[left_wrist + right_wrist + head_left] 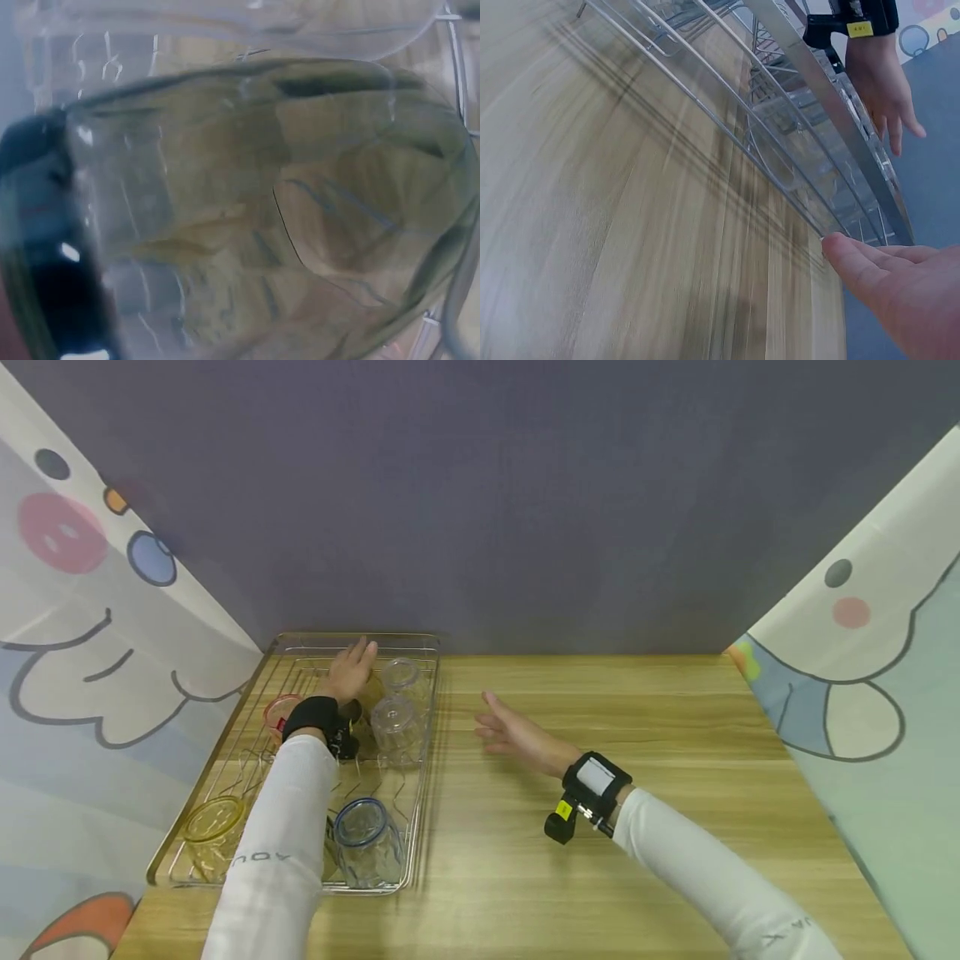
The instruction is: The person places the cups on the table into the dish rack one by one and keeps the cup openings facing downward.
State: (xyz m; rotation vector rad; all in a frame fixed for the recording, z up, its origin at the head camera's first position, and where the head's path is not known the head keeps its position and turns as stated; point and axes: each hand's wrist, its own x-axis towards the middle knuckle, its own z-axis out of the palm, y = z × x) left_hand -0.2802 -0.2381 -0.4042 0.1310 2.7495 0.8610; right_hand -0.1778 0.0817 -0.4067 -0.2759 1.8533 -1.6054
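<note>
My left hand (351, 672) is over the back of a wire dish rack (420, 827), fingers extended and nothing in its grasp. Just by its wrist stands a dark-tinted glass (364, 737), which fills most of the left wrist view as a greenish see-through glass (225, 195). Two clear glasses (396, 727) stand to the right of this hand. A red-rimmed glass (279, 714) is to its left, partly covered by the wrist. My right hand (517, 735) hovers over the table, right of the rack, its fingers loosely spread and holding nothing.
At the rack's front are a yellow-rimmed glass (212, 835) and a blue-rimmed glass (367, 843). The wooden table (637, 718) extends to the right. A dark grey panel (495, 510) rises behind, with cartoon-printed cloths (67, 610) at both sides.
</note>
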